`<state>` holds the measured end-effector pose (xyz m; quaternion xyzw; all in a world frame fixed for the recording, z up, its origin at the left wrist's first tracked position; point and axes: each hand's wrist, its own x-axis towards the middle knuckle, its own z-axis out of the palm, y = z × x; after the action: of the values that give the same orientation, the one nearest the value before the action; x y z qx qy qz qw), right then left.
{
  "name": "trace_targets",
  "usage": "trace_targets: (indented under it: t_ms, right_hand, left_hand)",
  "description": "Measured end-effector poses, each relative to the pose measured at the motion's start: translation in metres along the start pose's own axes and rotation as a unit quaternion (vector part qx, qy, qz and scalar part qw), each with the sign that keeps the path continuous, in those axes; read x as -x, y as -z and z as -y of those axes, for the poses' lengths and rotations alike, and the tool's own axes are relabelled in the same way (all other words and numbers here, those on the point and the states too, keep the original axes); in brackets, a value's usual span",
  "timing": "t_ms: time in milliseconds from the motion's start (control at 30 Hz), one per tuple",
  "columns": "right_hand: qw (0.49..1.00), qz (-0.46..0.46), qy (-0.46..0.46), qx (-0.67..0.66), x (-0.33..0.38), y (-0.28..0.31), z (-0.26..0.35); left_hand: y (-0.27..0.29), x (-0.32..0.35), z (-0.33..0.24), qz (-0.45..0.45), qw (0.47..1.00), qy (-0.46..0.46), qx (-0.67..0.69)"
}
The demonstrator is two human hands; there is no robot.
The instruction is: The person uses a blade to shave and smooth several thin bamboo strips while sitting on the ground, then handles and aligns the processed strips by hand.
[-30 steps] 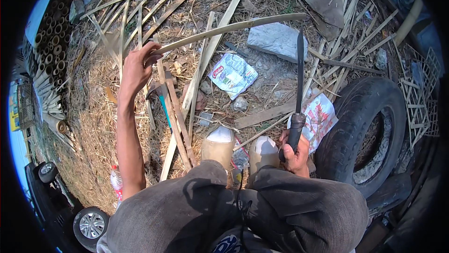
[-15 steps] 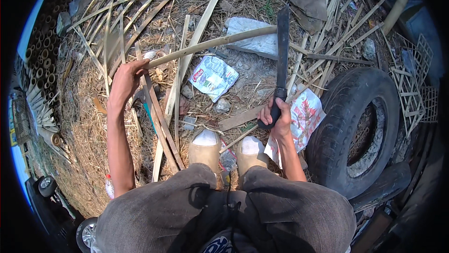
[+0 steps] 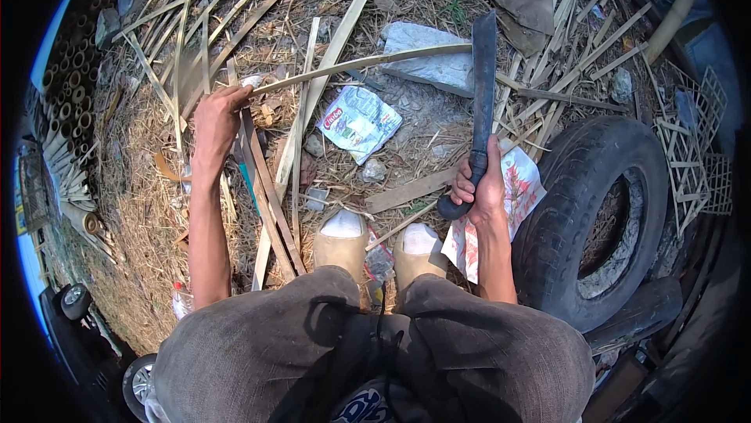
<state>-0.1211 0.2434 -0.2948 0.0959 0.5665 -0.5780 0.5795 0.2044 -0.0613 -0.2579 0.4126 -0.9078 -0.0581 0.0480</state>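
My left hand [image 3: 219,122] is closed on the near end of a long, thin bamboo strip [image 3: 352,64]. The strip runs to the right over a pale stone block [image 3: 429,63], and its far end meets the blade of a machete [image 3: 483,71]. In my right hand [image 3: 486,188] is the machete's dark handle, fingers wrapped round it, with the blade pointing away from me. Whether the blade's edge touches or cuts into the strip, I cannot tell.
Split bamboo strips [image 3: 188,12] lie at the far left, more at the far right. A worn tyre [image 3: 555,227] leans close on my right. A crumpled printed wrapper [image 3: 360,124] and a small stone [image 3: 374,170] lie ahead of my shoes [image 3: 340,251]. Bamboo poles are stacked far left.
The bamboo strip has turned so its narrower edge shows. My right hand has moved slightly up and right, and the machete blade now shows broader and leans right.
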Motion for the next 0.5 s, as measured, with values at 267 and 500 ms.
trace_targets:
  t_ms: [267, 500]
  right_hand:
    - [0.996, -0.063, -0.004, 0.061, 0.002, -0.009, 0.000]
    - [0.987, -0.104, 0.072, 0.096, -0.001, -0.020, -0.009]
  left_hand:
    - [0.035, -0.052, -0.085, 0.028, 0.998, -0.057, -0.013]
    - [-0.084, -0.135, -0.189, 0.077, 0.988, -0.132, 0.007]
